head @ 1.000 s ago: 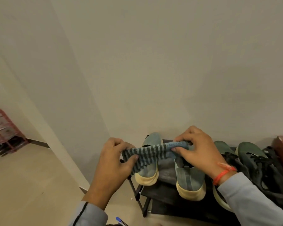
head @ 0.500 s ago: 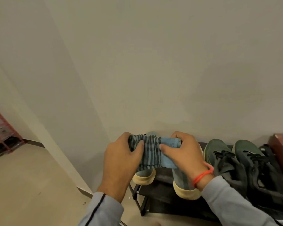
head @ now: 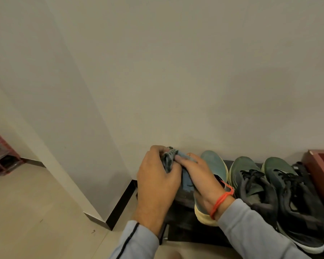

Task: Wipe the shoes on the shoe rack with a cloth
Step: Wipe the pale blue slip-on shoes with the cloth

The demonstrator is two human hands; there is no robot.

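Observation:
A blue striped cloth point(head: 185, 179) is bunched between both my hands above the left end of the dark shoe rack point(head: 183, 219). My left hand point(head: 157, 180) grips its upper part with curled fingers. My right hand point(head: 200, 176), with an orange band at the wrist, holds the cloth from the right with fingers lying along it. A teal slip-on shoe point(head: 213, 165) with a cream sole lies under my right hand. Its partner is hidden behind my hands.
Two dark green laced sneakers point(head: 251, 176) point(head: 292, 186) sit on the rack to the right. A reddish-brown box point(head: 320, 169) stands at the far right. A wall corner with black skirting point(head: 118, 204) is at the left, and a red rack point(head: 0, 156) is far left.
The cloth, stretched wide between my hands a second ago, has been folded and bunched together. My hands came close to each other, and the view shifted so they sit further right.

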